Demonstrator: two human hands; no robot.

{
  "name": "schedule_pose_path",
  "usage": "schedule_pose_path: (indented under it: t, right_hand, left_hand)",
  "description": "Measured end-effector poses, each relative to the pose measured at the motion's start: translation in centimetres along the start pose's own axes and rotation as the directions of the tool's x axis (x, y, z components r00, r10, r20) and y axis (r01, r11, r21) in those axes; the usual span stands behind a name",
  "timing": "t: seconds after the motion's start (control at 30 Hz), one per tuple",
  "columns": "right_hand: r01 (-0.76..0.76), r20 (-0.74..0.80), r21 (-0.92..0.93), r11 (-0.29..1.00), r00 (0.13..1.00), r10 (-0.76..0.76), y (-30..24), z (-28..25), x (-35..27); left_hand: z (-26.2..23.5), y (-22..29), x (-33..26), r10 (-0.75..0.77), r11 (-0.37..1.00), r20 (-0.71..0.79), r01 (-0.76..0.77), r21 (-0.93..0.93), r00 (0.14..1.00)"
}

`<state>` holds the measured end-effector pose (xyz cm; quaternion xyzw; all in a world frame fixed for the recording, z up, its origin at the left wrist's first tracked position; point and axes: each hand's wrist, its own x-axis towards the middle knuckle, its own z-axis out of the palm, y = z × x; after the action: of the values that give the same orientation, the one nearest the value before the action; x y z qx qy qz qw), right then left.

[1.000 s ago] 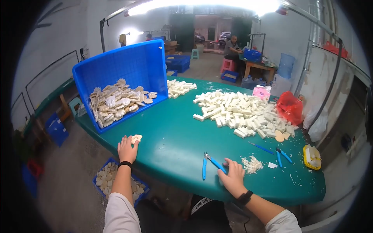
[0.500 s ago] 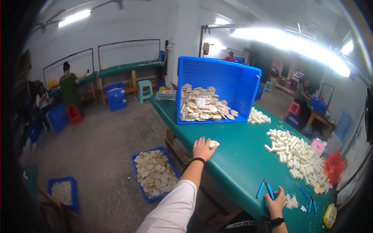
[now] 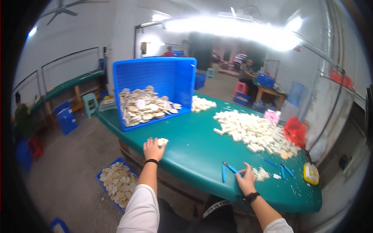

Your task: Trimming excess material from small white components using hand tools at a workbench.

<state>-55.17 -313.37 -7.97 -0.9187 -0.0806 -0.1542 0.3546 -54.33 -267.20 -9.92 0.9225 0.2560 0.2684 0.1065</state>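
At the table's near left edge my left hand (image 3: pixel 152 150) is closed on a small cream-coloured flat piece (image 3: pixel 162 141), which shows beyond the thumb and fingertips. Farther to the right, my right hand (image 3: pixel 246 181) is closed around one handle of blue-handled nippers (image 3: pixel 232 169). The nippers' jaws point away from me and their handles are spread. Beside the right hand lies a little heap of white scraps (image 3: pixel 260 174). A tipped blue crate (image 3: pixel 182 77) stands beyond my left hand, its open side toward me, with pale flat pieces (image 3: pixel 145 106) heaped inside.
White blocks (image 3: pixel 252 130) lie heaped on the green table (image 3: pixel 186 155). A second pair of nippers (image 3: pixel 283 171), a blue stick-like tool (image 3: pixel 268 161), a yellow container (image 3: pixel 311 173) and a red bag (image 3: pixel 294 132) lie to the right. A filled blue crate (image 3: pixel 116 182) sits on the floor.
My view has turned to the right, so everything appears farther left. Both hands stay near the same table spots, with the cream piece and the nippers still in them.
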Motion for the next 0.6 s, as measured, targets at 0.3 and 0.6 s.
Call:
schedule_pose_path:
  t: [0.3, 0.6]
  right_hand:
    - [-0.034, -0.017, -0.026, 0.999, 0.999, 0.033, 0.0, 0.3, -0.4]
    - [0.025, -0.139, -0.008, 1.0, 0.99, -0.026, 1.3, 1.0, -0.3]
  left_hand:
    - [-1.3, 0.5, -0.4, -0.025, 0.999, 0.116, 0.029, -0.03, 0.993]
    - [-1.5, 0.5, -0.5, 0.003, 0.998, 0.111, 0.004, -0.068, 0.994]
